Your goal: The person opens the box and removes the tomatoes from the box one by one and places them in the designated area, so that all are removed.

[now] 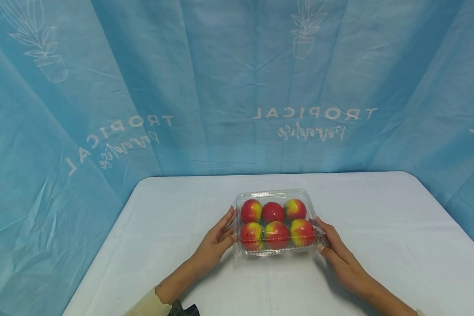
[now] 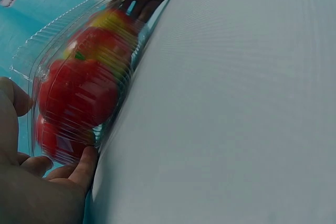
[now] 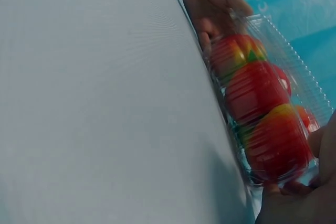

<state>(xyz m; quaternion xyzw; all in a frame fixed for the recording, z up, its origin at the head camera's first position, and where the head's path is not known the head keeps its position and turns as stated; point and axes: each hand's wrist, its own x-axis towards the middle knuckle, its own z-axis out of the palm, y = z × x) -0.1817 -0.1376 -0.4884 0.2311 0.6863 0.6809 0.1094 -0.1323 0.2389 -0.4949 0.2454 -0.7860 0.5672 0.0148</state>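
A clear plastic clamshell container (image 1: 273,193) holds several red-and-yellow, apple-like fruits (image 1: 277,236) set in two rows. My left hand (image 1: 216,242) grips its left side, with the thumb and fingers spread along that end. At the opposite end, my right hand (image 1: 339,254) holds the right side, thumb at the near corner and fingers farther back. In the left wrist view, fingertips of the left hand (image 2: 39,182) reach under the container's end. The right wrist view has the right hand (image 3: 299,205) around the near end. Whether the container touches the table cannot be told.
A white cloth covers the table (image 1: 174,210), which has rounded far corners. Behind and beside it hangs a blue curtain (image 1: 221,87) with mirrored white lettering and potted-plant drawings. A dark band (image 1: 181,309) shows by the left sleeve (image 1: 150,303).
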